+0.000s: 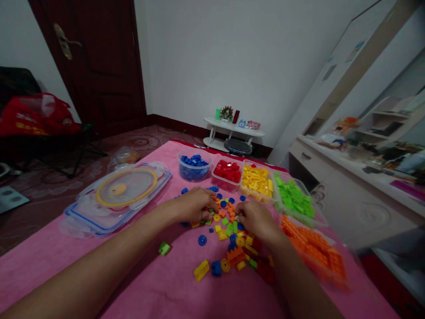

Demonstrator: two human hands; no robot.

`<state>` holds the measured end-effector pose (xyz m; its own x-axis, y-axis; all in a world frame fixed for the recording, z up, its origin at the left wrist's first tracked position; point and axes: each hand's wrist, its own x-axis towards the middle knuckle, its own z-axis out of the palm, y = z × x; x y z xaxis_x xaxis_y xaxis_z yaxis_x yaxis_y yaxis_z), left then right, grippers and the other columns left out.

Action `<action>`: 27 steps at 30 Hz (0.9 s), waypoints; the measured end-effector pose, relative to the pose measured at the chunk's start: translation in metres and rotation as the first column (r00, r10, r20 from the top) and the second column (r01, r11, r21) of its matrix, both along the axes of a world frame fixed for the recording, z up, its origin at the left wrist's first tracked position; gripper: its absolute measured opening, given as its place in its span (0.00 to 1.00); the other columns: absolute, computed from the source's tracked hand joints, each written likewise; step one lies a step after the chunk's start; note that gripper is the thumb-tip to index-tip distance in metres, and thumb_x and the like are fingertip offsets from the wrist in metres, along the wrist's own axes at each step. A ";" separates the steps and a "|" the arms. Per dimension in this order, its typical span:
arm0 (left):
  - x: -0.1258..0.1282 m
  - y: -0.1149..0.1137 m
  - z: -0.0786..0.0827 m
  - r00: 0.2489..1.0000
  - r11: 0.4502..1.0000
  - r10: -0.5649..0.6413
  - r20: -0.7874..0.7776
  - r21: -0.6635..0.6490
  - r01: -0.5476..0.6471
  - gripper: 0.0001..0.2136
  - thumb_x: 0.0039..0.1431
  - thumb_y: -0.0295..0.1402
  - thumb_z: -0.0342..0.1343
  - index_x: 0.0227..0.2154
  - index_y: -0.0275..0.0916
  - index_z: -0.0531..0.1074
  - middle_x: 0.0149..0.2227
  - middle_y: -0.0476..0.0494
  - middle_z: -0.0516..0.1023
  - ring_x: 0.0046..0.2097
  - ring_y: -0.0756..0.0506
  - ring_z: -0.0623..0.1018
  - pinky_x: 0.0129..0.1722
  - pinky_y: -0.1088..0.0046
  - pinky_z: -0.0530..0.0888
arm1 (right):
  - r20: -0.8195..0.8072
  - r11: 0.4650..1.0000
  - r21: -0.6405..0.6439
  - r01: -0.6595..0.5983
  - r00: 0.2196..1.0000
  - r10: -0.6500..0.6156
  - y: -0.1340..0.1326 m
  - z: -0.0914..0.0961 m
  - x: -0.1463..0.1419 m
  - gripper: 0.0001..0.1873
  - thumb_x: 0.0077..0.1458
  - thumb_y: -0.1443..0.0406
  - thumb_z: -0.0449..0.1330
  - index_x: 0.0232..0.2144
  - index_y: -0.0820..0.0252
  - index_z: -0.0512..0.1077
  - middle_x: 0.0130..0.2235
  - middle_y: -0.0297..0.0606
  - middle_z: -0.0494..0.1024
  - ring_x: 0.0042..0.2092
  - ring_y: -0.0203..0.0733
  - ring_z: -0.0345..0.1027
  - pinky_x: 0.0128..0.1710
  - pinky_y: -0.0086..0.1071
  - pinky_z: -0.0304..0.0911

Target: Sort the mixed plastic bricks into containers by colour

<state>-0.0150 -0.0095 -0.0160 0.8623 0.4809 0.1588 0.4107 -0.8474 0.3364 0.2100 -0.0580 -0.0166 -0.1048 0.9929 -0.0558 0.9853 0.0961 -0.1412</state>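
Note:
Loose plastic building bricks in several colours lie in a pile on a pink cloth, among them a green brick [229, 229] and an orange brick [236, 255]. My left hand [195, 204] reaches into the pile's far left side, fingers curled down over small orange and green pieces. Across from it, my right hand [255, 218] is at the pile's right side, thumb and fingertips drawn together. Whatever either hand pinches is hidden or too small to name. Between them lie small bricks and a yellow wheel [217, 218]. Nearer me are a blue wheel [202, 240] and a long yellow brick [201, 270].
Sorted bricks fill a blue-brick tub [179, 166], a red-brick box [226, 182], a yellow-brick box [273, 195], a green-brick box [318, 220] and an orange-brick box [332, 278] along the far and right sides. Stacked lids [124, 215] lie on the left.

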 end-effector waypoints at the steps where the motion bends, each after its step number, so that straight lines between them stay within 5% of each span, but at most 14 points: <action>1: 0.004 -0.003 0.001 1.000 1.000 0.006 0.031 0.002 -0.006 0.10 0.55 0.31 0.55 0.40 0.43 0.76 0.45 0.43 0.75 0.49 0.43 0.72 0.49 0.69 0.67 | 0.016 1.000 0.008 -0.001 1.000 0.001 0.000 0.000 -0.002 0.11 0.45 0.71 0.57 0.30 0.57 0.77 0.34 0.38 0.78 0.36 0.39 0.68 0.31 0.29 0.52; 5: 0.024 -0.021 -0.003 0.997 0.999 -0.035 0.064 -0.009 0.036 0.11 0.57 0.27 0.51 0.38 0.42 0.76 0.39 0.45 0.77 0.43 0.46 0.74 0.41 0.74 0.69 | 0.020 1.000 0.027 -0.011 1.000 0.010 -0.002 0.006 -0.002 0.13 0.46 0.71 0.55 0.32 0.55 0.77 0.33 0.37 0.79 0.35 0.39 0.69 0.31 0.29 0.52; 13: 0.033 -0.033 -0.025 1.000 0.999 0.005 -0.001 0.042 -0.005 0.11 0.58 0.29 0.48 0.40 0.42 0.73 0.46 0.43 0.74 0.42 0.45 0.76 0.35 0.73 0.71 | 0.026 0.991 -0.051 -0.124 0.992 0.126 -0.018 0.024 -0.012 0.13 0.45 0.69 0.58 0.35 0.52 0.75 0.35 0.34 0.78 0.36 0.40 0.69 0.29 0.29 0.49; 18: 0.029 -0.035 -0.016 0.999 0.999 -0.019 -0.039 0.028 0.020 0.10 0.53 0.29 0.52 0.39 0.42 0.71 0.44 0.45 0.75 0.43 0.45 0.76 0.39 0.73 0.71 | 0.147 0.982 -0.138 -0.126 0.978 0.146 -0.023 0.022 -0.028 0.12 0.43 0.67 0.60 0.35 0.55 0.73 0.38 0.39 0.78 0.39 0.44 0.70 0.29 0.31 0.47; 27: 0.026 -0.039 -0.002 0.994 0.999 0.035 -0.107 0.007 -0.035 0.10 0.49 0.28 0.54 0.35 0.43 0.73 0.33 0.47 0.78 0.35 0.45 0.76 0.29 0.75 0.66 | 0.155 0.987 -0.121 -0.108 0.980 0.126 -0.023 0.024 -0.023 0.13 0.44 0.69 0.57 0.34 0.54 0.73 0.36 0.38 0.78 0.38 0.44 0.70 0.28 0.31 0.46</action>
